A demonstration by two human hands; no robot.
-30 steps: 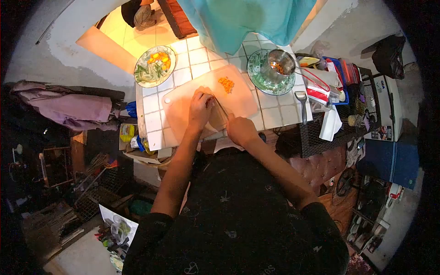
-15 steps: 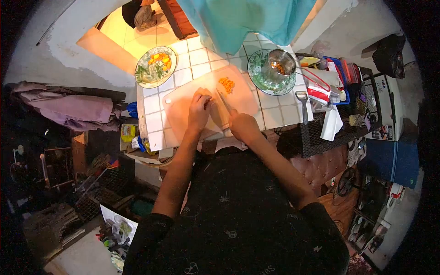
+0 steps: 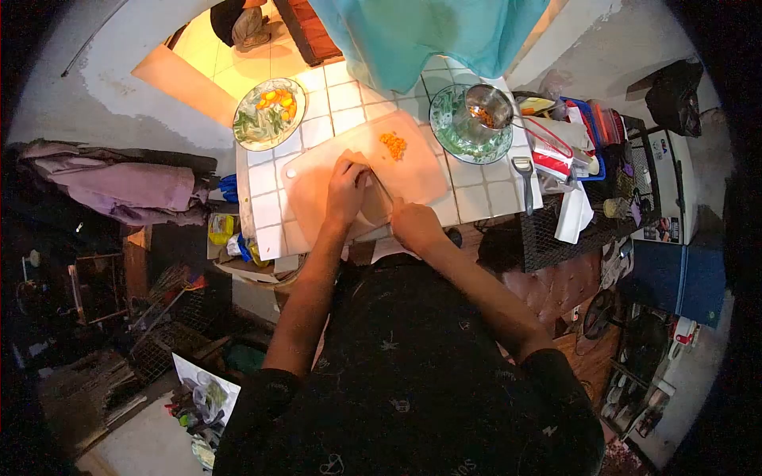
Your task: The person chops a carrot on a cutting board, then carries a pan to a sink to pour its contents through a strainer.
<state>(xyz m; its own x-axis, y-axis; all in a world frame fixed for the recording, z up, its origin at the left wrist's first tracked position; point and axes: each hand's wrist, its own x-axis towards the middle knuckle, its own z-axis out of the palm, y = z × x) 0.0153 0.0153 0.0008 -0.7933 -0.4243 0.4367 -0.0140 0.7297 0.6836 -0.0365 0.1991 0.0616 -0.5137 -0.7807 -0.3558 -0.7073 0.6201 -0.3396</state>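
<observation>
My right hand point(image 3: 416, 226) is wrapped round the handle of a knife point(image 3: 382, 187), whose blade lies low over the pale pink cutting board point(image 3: 425, 178). Just left of the blade, my left hand point(image 3: 346, 189) is closed with its fingers bent down on the board; whatever it pinches is hidden beneath the fingertips. Beyond the knife sits a small heap of diced orange pieces point(image 3: 392, 145), which look like carrot.
A patterned plate point(image 3: 240, 131) with orange and green vegetables stands back left. At the right, a metal strainer or pot point(image 3: 498, 101) rests in a green patterned plate point(image 3: 446, 136). Nearby lie a peeler point(image 3: 525, 178) and a blue basket point(image 3: 595, 159). A turquoise cloth point(image 3: 421, 40) hangs behind.
My right hand has shifted slightly left and toward me, bringing the knife blade closer to my left fingers. My left hand stays almost in place.
</observation>
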